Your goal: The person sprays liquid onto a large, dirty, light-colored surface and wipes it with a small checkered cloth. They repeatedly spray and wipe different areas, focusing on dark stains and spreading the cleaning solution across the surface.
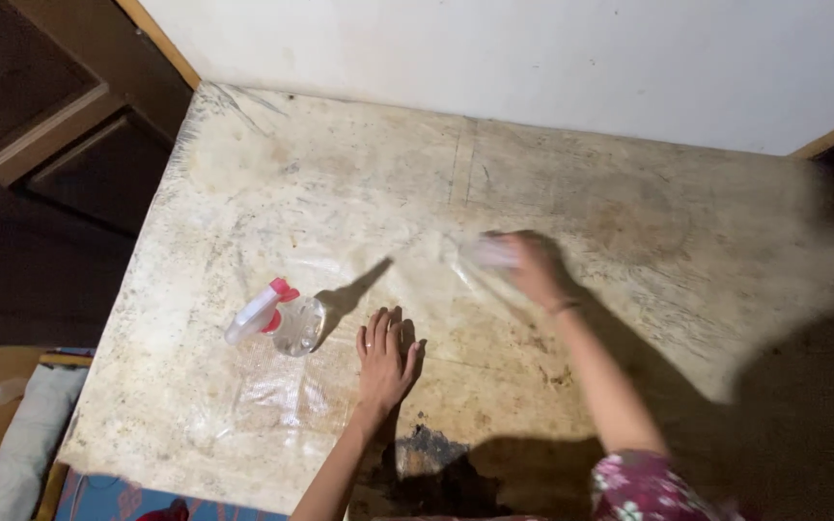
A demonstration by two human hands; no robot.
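Head view: two hands on a worn tabletop, a cloth in one, a spray bottle lying by the other

Head camera looks down on our own hands over a stained, scratched pale tabletop [629, 222], and we place everything else from the spray bottle [277, 321].

The spray bottle lies on its side on the tabletop, its long axis running across the picture and tipping slightly down toward the right. Its white and pink trigger head points left, away from our hands, and its clear round body points right, toward them. A dark shadow stretches from the body up and to the right.

Our left hand [385, 359] rests just right of the bottle's clear body, close to it but not touching. It lies flat, palm down, fingers straight, together and relaxed, gripping nothing.

Our right hand [533, 265] is farther right of the bottle and a little higher in the picture, well apart from it. It is blurred, but we can see it closed around a small pale cloth [490, 253] that pokes out on the side facing the bottle. A thin band circles the wrist, and a floral sleeve [644, 487] shows at the bottom edge.

Above the bottle, at the far edge of the tabletop, stands a white wall [533, 58]. Left of the bottle, past the table's edge, are dark wooden cabinet panels [41, 125].
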